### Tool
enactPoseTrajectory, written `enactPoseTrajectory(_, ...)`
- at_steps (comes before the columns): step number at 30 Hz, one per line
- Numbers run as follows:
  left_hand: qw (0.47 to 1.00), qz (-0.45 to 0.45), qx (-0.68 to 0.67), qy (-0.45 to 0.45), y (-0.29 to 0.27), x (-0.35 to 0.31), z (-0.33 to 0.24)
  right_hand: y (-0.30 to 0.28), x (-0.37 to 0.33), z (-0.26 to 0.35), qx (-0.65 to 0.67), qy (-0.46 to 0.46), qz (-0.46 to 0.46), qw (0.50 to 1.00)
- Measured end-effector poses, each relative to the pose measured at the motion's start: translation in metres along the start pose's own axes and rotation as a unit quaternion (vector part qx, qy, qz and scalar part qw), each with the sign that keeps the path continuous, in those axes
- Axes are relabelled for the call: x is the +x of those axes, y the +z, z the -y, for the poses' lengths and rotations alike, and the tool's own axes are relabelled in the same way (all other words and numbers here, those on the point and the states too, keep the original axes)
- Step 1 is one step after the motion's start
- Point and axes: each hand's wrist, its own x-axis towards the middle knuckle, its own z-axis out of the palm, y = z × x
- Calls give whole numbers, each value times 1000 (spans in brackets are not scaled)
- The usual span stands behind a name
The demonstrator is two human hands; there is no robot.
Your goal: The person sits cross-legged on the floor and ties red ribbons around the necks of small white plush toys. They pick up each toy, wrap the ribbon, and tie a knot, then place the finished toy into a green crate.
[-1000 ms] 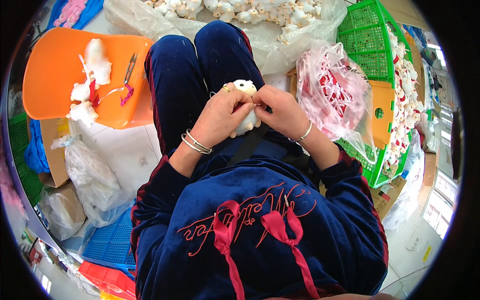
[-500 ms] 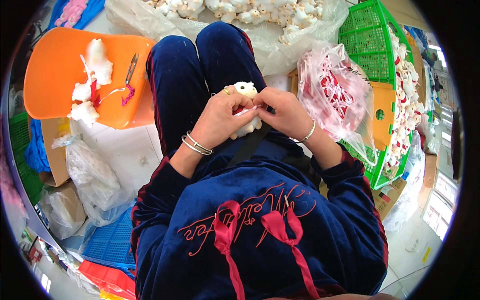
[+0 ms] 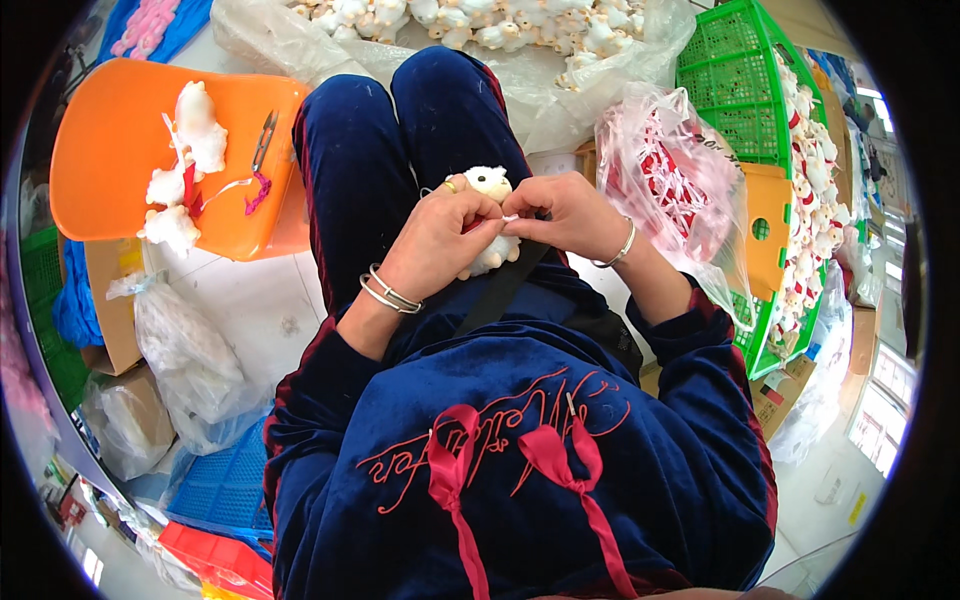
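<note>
On my lap sits a small white plush animal [image 3: 488,184] with dark eyes, its face upward. My left hand [image 3: 442,232] lies over its left side, thumb and finger pinched at the neck. From the other side my right hand [image 3: 572,216] pinches a thin white ribbon [image 3: 511,217] at the same place. A bit of red shows at the toy's neck between the hands. My fingers hide most of the ribbon and the toy's middle.
An orange stool [image 3: 95,165] at left holds several white plush toys [image 3: 201,130] and small thread snips [image 3: 265,140]. A plastic bag of red-and-white ribbons [image 3: 670,180] stands at right, beside a green crate [image 3: 725,75]. More white toys [image 3: 500,22] lie on plastic sheeting ahead.
My right hand has shifted slightly right, its fingers straighter, and more of the ribbon shows between the hands. My left hand stays nearly in place at the toy's neck.
</note>
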Motion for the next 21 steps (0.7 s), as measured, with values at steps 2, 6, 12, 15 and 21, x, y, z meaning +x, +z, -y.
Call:
enactPoseTrajectory(2, 1000, 0, 6, 16, 1, -1, 4, -4, 4, -1, -11, -10, 16, 1000)
enactPoseTrajectory(6, 1000, 9, -11, -5, 0, -2, 3, -8, 7, 0, -45, -32, 34, 998)
enactPoseTrajectory(12, 1000, 5, 10, 12, -1, 0, 7, 12, 4, -1, -167, -102, -56, 979)
enactPoseTrajectory(15, 1000, 4, 8, 5, -4, -1, 7, 25, -1, -7, -163, -122, -111, 973)
enactPoseTrajectory(21, 1000, -8, 14, 15, -5, -5, 10, 42, -6, -29, -110, -227, -206, 946)
